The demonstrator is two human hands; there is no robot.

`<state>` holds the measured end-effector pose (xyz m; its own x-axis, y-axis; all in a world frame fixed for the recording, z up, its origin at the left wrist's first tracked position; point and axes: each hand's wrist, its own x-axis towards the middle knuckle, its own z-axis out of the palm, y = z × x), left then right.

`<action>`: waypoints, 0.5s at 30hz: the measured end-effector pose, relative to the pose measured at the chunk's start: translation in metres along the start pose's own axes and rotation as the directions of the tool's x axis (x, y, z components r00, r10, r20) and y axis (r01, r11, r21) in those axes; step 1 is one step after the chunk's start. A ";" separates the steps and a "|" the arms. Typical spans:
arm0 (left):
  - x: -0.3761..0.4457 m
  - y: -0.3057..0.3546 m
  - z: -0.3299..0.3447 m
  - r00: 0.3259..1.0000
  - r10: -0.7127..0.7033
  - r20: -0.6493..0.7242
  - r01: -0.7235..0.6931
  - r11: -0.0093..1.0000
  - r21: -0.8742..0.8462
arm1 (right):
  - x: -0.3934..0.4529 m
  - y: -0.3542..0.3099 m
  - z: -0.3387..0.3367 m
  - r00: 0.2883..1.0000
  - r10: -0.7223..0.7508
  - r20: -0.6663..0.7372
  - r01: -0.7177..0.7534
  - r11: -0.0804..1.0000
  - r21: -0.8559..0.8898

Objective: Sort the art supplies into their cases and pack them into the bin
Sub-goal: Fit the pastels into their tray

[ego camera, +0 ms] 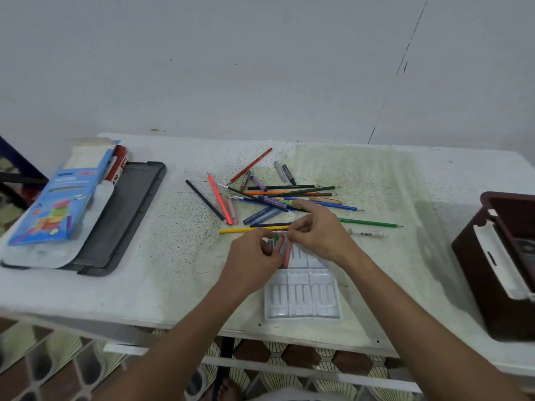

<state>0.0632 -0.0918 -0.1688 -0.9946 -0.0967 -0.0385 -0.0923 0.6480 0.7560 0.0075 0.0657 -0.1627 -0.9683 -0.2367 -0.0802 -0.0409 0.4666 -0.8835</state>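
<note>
i've got both hands at the white slotted tray [301,296] on the surface: left hand [254,256] pinching a pink crayon [287,254] into its slot, right hand [321,230] pinching its tip to steer it; bin [498,273] waits well right.

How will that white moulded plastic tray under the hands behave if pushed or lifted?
The white plastic tray looks thin and moulded, so probably light and flexible. It likely slides easily when pushed. The crayons seated at its far end could spill if it tilts.

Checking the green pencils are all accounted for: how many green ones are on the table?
2: one green pencil in the pile, another alone, right of the right hand. More may hide underneath.
</note>
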 end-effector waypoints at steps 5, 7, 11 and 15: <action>-0.001 0.006 0.003 1.000 0.024 0.005 -0.024 1.000 -0.014 | -0.005 0.009 0.005 0.996 -0.044 -0.082 0.041 0.998 -0.044; 0.001 0.003 0.002 0.999 0.031 0.034 -0.031 0.999 -0.015 | -0.013 0.011 0.004 0.990 -0.084 -0.116 0.076 0.995 -0.067; 0.007 -0.007 0.001 0.994 0.050 0.095 -0.051 0.999 0.003 | -0.030 0.016 0.006 0.982 -0.103 -0.159 0.082 0.988 -0.134; 0.014 -0.009 0.000 0.981 0.130 0.141 -0.136 0.990 0.031 | -0.034 0.022 0.014 0.989 -0.098 -0.111 0.082 0.986 -0.143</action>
<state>0.0506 -0.0992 -0.1765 -0.9949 0.0960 -0.0312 0.0424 0.6782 0.7337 0.0433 0.0721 -0.1862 -0.9809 -0.1855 0.0582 -0.1546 0.5628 -0.8120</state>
